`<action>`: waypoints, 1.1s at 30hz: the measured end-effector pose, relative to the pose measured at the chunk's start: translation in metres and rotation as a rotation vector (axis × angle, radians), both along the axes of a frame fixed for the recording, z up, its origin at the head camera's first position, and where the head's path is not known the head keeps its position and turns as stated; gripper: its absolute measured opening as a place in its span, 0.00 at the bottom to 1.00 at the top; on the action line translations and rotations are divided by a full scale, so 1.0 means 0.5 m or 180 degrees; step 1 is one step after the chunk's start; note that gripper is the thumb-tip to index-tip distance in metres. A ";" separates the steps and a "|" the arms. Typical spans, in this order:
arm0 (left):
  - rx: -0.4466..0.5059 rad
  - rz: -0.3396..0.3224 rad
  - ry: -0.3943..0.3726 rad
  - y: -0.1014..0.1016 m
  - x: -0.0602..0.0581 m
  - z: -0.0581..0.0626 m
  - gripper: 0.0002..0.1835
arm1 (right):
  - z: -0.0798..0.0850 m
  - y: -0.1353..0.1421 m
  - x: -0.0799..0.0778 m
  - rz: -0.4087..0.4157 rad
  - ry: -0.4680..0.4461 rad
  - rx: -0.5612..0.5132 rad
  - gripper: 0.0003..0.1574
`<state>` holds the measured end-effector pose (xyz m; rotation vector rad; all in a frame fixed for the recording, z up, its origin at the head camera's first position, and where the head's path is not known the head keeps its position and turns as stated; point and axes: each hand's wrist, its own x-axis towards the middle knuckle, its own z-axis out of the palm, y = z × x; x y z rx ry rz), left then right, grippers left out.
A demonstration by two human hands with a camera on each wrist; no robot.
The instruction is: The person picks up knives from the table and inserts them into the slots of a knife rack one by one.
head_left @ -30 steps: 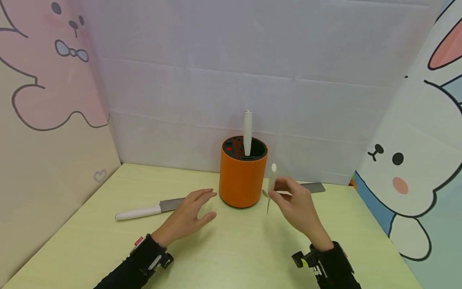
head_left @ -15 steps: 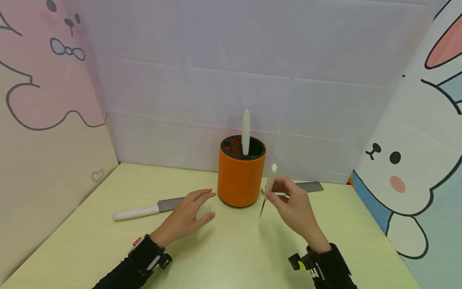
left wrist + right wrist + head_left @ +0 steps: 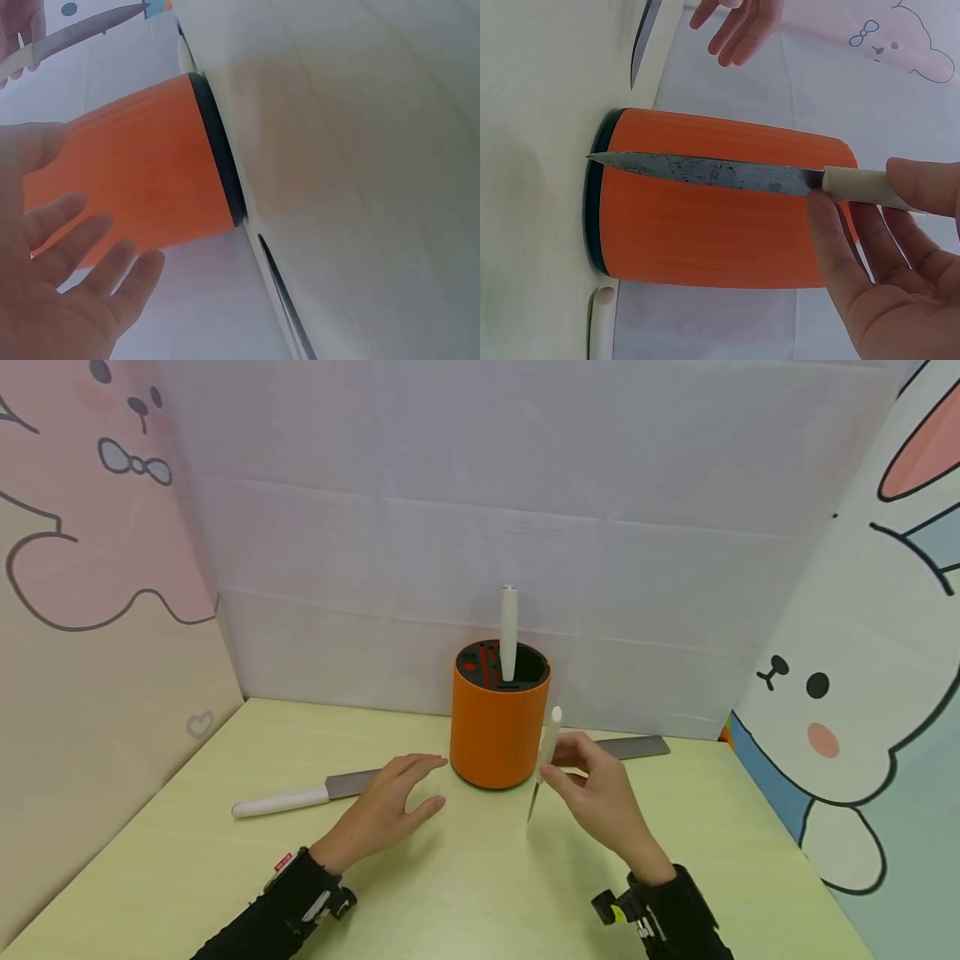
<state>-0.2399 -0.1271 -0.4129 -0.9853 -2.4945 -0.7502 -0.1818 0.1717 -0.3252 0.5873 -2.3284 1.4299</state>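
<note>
My right hand pinches a small knife by its white handle, blade pointing down, just right of the orange knife block. In the right wrist view the blade crosses in front of the block, its tip level with the dark base. My left hand hovers left of the block with fingers spread and relaxed, holding nothing. A white handle stands upright in the block's black slotted top. Behind the left hand lies a knife with a white handle, its blade partly covered by the fingers.
Another knife lies behind my right hand; its wide blade points right and the hand hides part of it. The pale table meets a white sheet at the back. Cartoon-printed panels stand at both sides.
My right hand has moved slightly left with the small knife, which has tilted so its tip points down and left. The left hand has kept its pose.
</note>
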 end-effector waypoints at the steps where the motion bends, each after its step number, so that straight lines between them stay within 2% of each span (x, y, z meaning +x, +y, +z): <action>1: 0.0005 -0.0009 -0.0012 0.000 0.000 0.000 0.27 | 0.005 -0.003 0.004 -0.0002 -0.0022 0.0002 0.17; 5: 0.0079 -0.0020 -0.0072 0.000 0.003 0.002 0.26 | 0.009 -0.008 0.008 -0.0028 -0.0085 -0.0008 0.17; 8: 0.0252 -0.0011 -0.0154 -0.001 0.006 0.008 0.25 | 0.008 -0.011 0.007 -0.0002 -0.0111 -0.0041 0.17; 13: 0.0579 -0.0159 -0.0229 0.012 0.004 0.027 0.23 | 0.006 -0.015 0.005 0.0048 -0.0145 -0.0071 0.17; 20: 0.0828 -0.0627 -0.0223 0.060 -0.009 0.070 0.23 | 0.006 -0.012 0.008 0.0020 -0.0136 -0.0013 0.16; 26: 0.1030 -0.0749 -0.0170 0.108 -0.014 0.111 0.23 | 0.007 -0.012 0.010 0.0043 -0.0079 -0.0005 0.17; 33: 0.1228 -0.0920 -0.0222 0.166 -0.013 0.158 0.21 | 0.004 -0.012 0.009 0.0110 -0.0040 -0.0023 0.17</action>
